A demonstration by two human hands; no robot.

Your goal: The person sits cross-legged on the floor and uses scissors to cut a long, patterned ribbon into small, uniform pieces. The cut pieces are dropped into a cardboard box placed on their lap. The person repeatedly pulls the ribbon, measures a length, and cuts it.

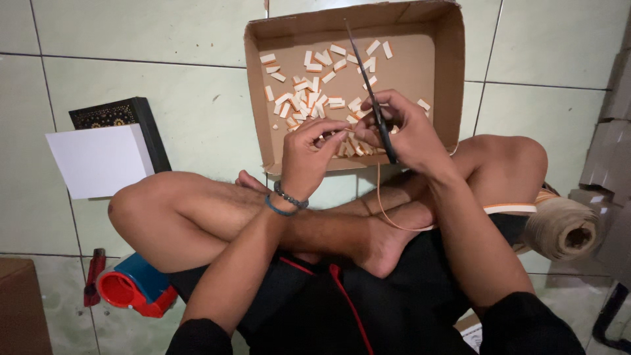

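Your right hand (411,135) grips the scissors (371,92), blades open, over the cardboard box (453,72). Your left hand (309,154) pinches the tan strip (380,197) just beside them; the blades could nick those fingers (332,135), or cut pieces (309,92) scatter.

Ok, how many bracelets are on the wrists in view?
2, both on the left hand's wrist, side by side: a dark beaded bracelet nearer the hand, a thin blue band bracelet behind it. The right hand's wrist looks bare.
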